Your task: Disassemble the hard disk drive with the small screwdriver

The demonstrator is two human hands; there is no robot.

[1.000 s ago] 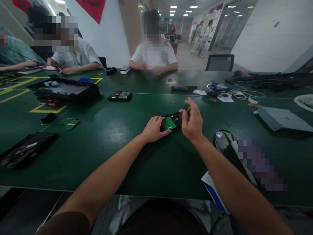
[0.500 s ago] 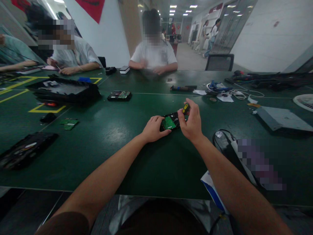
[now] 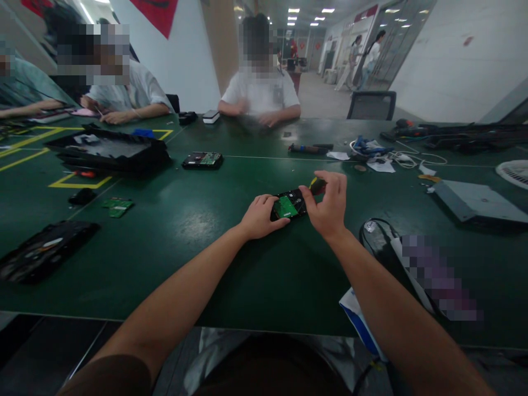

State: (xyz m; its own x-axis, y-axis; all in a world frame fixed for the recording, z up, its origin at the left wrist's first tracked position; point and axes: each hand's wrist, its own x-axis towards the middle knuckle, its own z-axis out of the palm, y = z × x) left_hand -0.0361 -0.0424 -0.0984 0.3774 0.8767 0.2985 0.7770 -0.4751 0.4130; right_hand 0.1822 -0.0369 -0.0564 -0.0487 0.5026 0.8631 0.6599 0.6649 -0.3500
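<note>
A black hard drive [image 3: 286,206] with a green circuit board facing up lies on the green table before me. My left hand [image 3: 260,216] grips its left end, the thumb along the near edge and the fingers over the far side. Over the drive's right end, my right hand [image 3: 328,204] is closed around the yellow-and-black handle of a screwdriver [image 3: 317,186]. The handle leans, and its tip is hidden behind my fingers.
Another hard drive [image 3: 202,160] lies farther off, left of centre. Green circuit boards [image 3: 118,207] and a black casing [image 3: 47,250] are at left, near a black tray [image 3: 119,151]. To the right sit a grey metal box [image 3: 480,201] and tangled cables [image 3: 371,147]. Several people sit across the table.
My right hand has turned and shifted slightly right, and the screwdriver handle now leans more to the right. My left hand and the hard drive have stayed in place.
</note>
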